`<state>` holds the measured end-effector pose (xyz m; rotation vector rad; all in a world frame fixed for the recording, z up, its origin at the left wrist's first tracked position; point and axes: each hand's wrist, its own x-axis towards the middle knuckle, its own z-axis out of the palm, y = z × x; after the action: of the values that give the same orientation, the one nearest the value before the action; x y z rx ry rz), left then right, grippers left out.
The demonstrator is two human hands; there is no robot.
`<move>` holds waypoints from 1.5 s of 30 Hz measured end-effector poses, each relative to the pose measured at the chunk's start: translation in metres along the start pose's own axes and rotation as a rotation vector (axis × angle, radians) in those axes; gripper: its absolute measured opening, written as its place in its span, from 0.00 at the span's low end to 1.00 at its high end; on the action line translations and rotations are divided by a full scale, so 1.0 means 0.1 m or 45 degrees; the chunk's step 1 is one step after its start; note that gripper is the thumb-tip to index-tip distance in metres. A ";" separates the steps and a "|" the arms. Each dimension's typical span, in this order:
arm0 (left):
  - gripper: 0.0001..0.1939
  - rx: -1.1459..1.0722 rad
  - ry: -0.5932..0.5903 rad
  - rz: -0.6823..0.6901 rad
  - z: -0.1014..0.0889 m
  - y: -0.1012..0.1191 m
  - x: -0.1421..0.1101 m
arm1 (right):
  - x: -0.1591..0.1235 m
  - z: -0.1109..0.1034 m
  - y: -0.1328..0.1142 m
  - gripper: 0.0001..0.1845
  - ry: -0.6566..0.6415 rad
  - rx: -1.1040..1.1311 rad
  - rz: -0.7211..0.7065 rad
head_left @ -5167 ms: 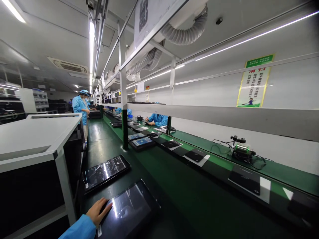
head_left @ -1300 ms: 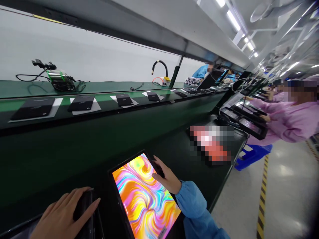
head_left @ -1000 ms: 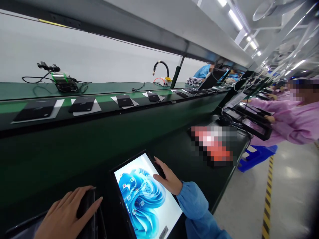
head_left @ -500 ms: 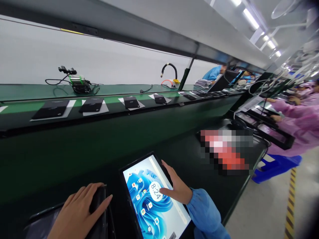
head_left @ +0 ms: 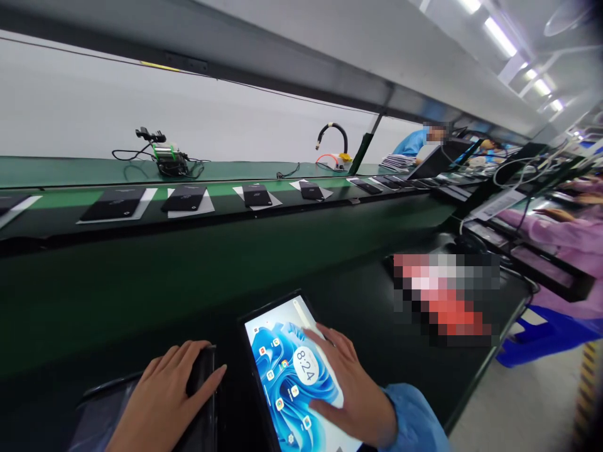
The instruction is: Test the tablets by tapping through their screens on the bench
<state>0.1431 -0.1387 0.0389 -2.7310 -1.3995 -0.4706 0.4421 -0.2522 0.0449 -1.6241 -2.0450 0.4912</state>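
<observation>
Landmark = lit tablet [head_left: 294, 376], lying flat on the dark bench [head_left: 372, 301] at bottom centre, screen showing a blue wallpaper, app icons and a clock. Just left of it: left hand [head_left: 164, 402] draped palm-down over the right edge of a dark tablet [head_left: 141, 408], fingers curled loosely on the edge, thumb side toward the lit tablet; can't tell if it's actually gripping, the lower part is cut off by the frame. On the lit tablet itself: right hand [head_left: 351, 392] spread flat over the screen's right half, fingers open, nothing held, blue sleeve [head_left: 414, 420] behind it. Beyond the tablet: green conveyor [head_left: 226, 207] carrying black devices on white sheets. Far right of it: a person in a pink sleeve [head_left: 560, 235] at dark trays.
</observation>
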 end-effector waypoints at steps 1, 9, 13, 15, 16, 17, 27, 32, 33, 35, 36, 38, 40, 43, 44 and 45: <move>0.21 0.001 -0.003 -0.005 0.01 -0.01 -0.02 | -0.02 0.01 -0.09 0.44 -0.015 -0.084 -0.093; 0.26 0.233 0.086 0.375 0.13 -0.18 -0.15 | 0.00 0.36 -0.43 0.10 0.025 -0.404 -0.483; 0.30 0.298 0.157 0.358 0.13 -0.17 -0.13 | -0.04 0.29 -0.34 0.21 0.062 -0.411 -0.460; 0.29 0.299 0.173 0.392 0.14 -0.17 -0.13 | -0.07 0.22 -0.28 0.30 0.097 -0.419 -0.446; 0.29 0.295 0.185 0.397 0.14 -0.17 -0.14 | -0.09 0.21 -0.26 0.31 0.120 -0.428 -0.440; 0.29 0.291 0.181 0.403 0.15 -0.17 -0.14 | -0.10 0.21 -0.23 0.32 0.140 -0.437 -0.434; 0.31 0.298 0.137 0.342 0.12 -0.13 -0.12 | -0.09 0.17 -0.29 0.30 0.160 -0.483 -0.455; 0.27 0.316 0.198 0.454 0.09 -0.18 -0.14 | -0.03 0.32 -0.45 0.15 0.185 -0.514 -0.537; 0.26 0.308 0.190 0.454 0.10 -0.19 -0.14 | -0.02 0.37 -0.47 0.13 0.202 -0.514 -0.535; 0.24 0.277 0.143 0.431 0.12 -0.21 -0.15 | 0.00 0.44 -0.47 0.12 0.204 -0.502 -0.510; 0.22 0.258 0.121 0.403 0.13 -0.21 -0.16 | 0.00 0.45 -0.46 0.14 0.189 -0.485 -0.492; 0.23 0.228 0.089 0.332 0.15 -0.20 -0.17 | -0.01 0.42 -0.40 0.22 0.162 -0.432 -0.481; 0.27 0.217 0.086 0.295 0.15 -0.18 -0.17 | -0.03 0.34 -0.32 0.25 0.196 -0.399 -0.486; 0.28 0.234 0.092 0.313 0.14 -0.15 -0.16 | -0.07 0.20 -0.26 0.25 0.199 -0.434 -0.433; 0.28 0.242 0.098 0.323 0.14 -0.15 -0.16 | -0.09 0.16 -0.25 0.26 0.174 -0.458 -0.416; 0.27 0.251 0.100 0.334 0.13 -0.14 -0.15 | -0.10 0.12 -0.25 0.26 0.143 -0.482 -0.408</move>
<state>0.1265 -0.1397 0.0204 -2.6497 -0.9918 -0.3963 0.4168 -0.2674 0.0471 -1.4342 -2.3521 -0.1045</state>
